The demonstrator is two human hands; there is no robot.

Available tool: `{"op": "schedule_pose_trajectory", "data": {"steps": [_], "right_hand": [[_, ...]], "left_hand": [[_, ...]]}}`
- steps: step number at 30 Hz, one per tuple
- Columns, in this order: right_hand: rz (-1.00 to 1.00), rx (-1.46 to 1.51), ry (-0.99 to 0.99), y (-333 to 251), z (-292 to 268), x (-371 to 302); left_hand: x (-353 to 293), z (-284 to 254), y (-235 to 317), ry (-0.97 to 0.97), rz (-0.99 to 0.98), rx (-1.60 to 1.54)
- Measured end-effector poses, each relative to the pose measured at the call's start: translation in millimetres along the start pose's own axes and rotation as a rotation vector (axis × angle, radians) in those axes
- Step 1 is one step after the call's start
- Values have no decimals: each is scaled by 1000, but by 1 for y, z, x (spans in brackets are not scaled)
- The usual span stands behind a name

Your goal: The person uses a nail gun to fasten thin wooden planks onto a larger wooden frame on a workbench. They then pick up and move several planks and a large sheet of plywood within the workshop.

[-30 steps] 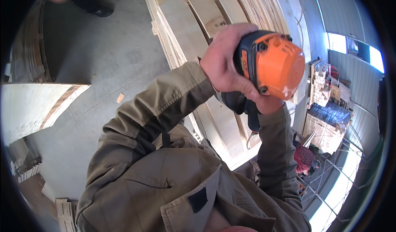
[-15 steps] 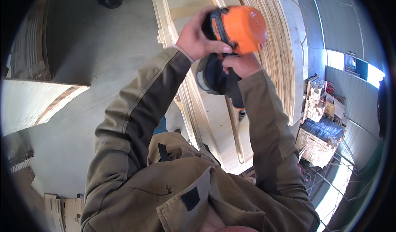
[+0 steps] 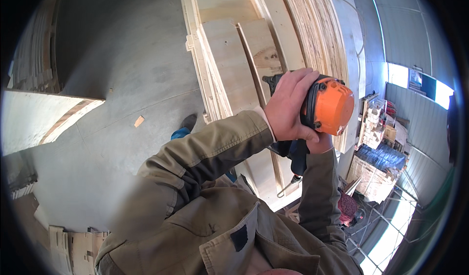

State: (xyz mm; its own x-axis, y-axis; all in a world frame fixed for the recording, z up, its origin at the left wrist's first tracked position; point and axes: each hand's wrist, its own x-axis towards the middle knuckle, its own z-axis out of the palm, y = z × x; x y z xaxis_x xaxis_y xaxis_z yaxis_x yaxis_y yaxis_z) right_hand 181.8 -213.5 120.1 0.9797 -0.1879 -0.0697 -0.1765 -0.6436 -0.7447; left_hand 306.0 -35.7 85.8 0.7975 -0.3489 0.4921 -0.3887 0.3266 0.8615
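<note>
Big grey concrete floor (image 3: 122, 79) fills the left half of the frame, with a small wood scrap (image 3: 139, 121) lying on it at centre left. Running from top centre down toward the middle is a long assembly of pale wooden boards (image 3: 234, 60), stacked edge to edge. Off at the right edge there are stacked wooden crates (image 3: 376, 172).

Both arms in the olive work jacket come up from the bottom. The left forearm angles up and right, and the left hand (image 3: 288, 106) is draped over the side of an orange and black power nailer (image 3: 327, 106) at centre right, fingers wrapped round its body. The right hand (image 3: 320, 142) is tucked underneath, clenched on the tool's handle, mostly hidden. The nailer sits right above the boards.
</note>
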Motion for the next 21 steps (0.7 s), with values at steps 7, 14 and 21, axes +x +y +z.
{"op": "schedule_pose_trajectory", "data": {"steps": [7, 14, 21], "right_hand": [[373, 399, -1, 19, -37, -44], [290, 1064, 24, 21, -42, -24], [273, 777, -76, 9, -41, 44]], "left_hand": [[-10, 63, 6, -70, 2, -16], [26, 66, 27, -64, 107, 46], [78, 22, -1, -31, 136, 34]]}}
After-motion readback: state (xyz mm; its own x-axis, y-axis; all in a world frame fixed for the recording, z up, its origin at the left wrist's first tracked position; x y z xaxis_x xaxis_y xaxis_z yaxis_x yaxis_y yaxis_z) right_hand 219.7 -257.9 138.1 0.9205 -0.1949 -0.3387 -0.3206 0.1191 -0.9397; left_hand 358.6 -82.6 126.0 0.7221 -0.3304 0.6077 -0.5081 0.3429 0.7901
